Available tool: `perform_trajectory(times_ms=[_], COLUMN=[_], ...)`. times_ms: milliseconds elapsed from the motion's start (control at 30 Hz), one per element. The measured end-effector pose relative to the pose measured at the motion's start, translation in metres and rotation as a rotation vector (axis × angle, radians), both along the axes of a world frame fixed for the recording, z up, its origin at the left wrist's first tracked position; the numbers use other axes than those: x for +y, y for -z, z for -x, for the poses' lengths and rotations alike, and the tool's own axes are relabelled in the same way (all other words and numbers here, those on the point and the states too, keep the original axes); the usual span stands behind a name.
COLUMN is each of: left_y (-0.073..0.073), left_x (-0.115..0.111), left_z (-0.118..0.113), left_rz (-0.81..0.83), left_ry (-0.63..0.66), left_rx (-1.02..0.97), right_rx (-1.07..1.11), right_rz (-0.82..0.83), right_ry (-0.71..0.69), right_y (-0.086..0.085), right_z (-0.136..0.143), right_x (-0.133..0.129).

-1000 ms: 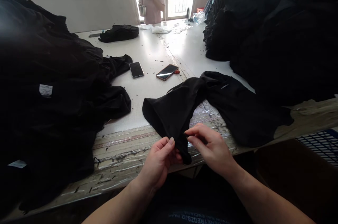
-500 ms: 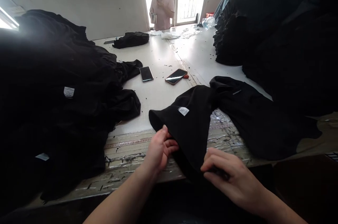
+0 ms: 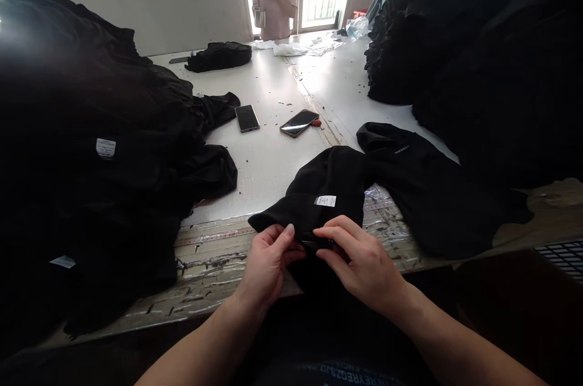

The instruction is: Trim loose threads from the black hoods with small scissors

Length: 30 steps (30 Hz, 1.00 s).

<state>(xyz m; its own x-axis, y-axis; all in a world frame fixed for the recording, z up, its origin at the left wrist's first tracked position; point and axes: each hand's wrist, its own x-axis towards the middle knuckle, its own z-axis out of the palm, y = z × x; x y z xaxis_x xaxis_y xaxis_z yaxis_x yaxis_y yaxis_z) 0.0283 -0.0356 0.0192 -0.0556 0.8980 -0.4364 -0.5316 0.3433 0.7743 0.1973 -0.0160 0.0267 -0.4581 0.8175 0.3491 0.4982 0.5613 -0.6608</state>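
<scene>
A black garment with a white label lies over the table's near edge, its hem raised towards me. My left hand pinches that hem between thumb and fingers. Close beside it, my right hand curls round a small dark tool with a thin shiny blade, seemingly thread snips. The blade points left along the hem, near my left fingertips. Most of the tool is hidden in my palm and against the black cloth. The garment's other part, with small pale lettering, spreads to the right.
A big heap of black garments covers the left side, and another pile rises at the right. Two phones, one left and one right, lie mid-table. Behind is a folded black bundle. A person stands at the far end.
My right hand has moved left and up, bringing the tool beside my left hand. The hem is folded up more, and the label sits lower and flatter. The view has shifted slightly.
</scene>
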Motion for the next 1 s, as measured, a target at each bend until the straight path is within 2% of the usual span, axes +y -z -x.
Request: perform_trajectory(times_ms=[133,400,600,800,1000], left_y=[-0.0003,0.0017,-0.0008,-0.0022,-0.0028], left_x=[-0.0017,-0.0018,-0.0022,-0.0011,-0.0004], left_z=[-0.0004,-0.0024,-0.0018,-0.0038,-0.0044], left_rz=[0.001,-0.013,-0.026,-0.008,0.01], left_ry=[0.004,0.018,0.015,0.011,0.012], left_rx=[-0.009,0.009,0.007,-0.021,-0.042], right_rx=[0.0,0.011,0.077,0.04,0.018], right_rz=[-0.052,-0.007,-0.01,-0.015,-0.106], right_ry=[-0.011,-0.004,0.079,0.005,0.002], right_y=[-0.0009,0.0004,-0.0037,-0.0028,0.002], right_z=[0.0063,0.004,0.0002,0.0002,0.0011], right_x=[-0.0001,-0.0001,0.0036,0.0,-0.0025])
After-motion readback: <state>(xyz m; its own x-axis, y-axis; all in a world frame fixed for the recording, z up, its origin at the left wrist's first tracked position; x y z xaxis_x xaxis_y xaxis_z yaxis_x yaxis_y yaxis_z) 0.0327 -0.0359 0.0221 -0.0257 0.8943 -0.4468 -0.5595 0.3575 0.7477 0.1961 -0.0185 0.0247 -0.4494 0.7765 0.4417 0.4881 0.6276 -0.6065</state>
